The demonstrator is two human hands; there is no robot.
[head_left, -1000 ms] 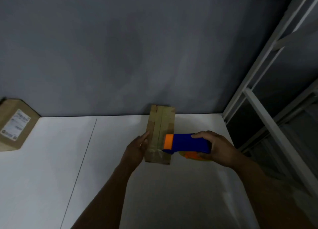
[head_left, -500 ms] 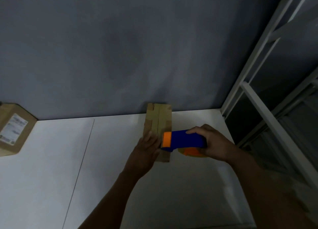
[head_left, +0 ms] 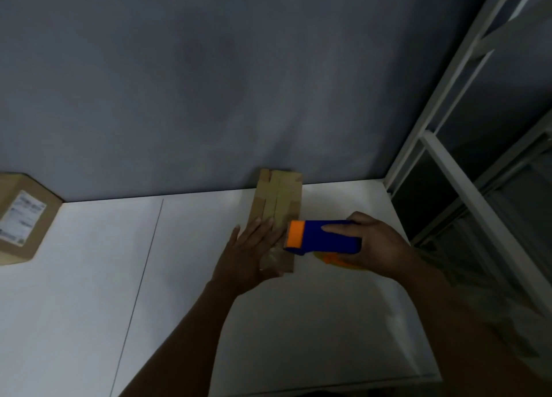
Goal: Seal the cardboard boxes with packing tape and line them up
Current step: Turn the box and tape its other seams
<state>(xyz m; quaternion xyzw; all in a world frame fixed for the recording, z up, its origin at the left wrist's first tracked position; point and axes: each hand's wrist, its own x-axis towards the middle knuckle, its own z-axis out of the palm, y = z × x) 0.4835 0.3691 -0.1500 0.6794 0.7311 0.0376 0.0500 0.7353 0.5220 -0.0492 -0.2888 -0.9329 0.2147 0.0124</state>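
Note:
A narrow brown cardboard box [head_left: 279,198] lies on the white table [head_left: 89,292], its far end against the grey wall, with tape along its top seam. My left hand [head_left: 249,255] lies flat on the near end of the box, fingers straight, pressing the tape down. My right hand [head_left: 372,247] grips a blue and orange tape dispenser [head_left: 322,237], whose orange tip sits at the box's right edge near my left fingertips.
A second cardboard box [head_left: 22,214] with a white label stands at the far left against the wall. A white metal shelf frame [head_left: 448,163] rises just right of the table. The table's near edge [head_left: 328,386] runs low in view.
My left hand has slid from the box's left side onto its top and now lies flat there. The dispenser in my right hand has stayed at the box's right edge.

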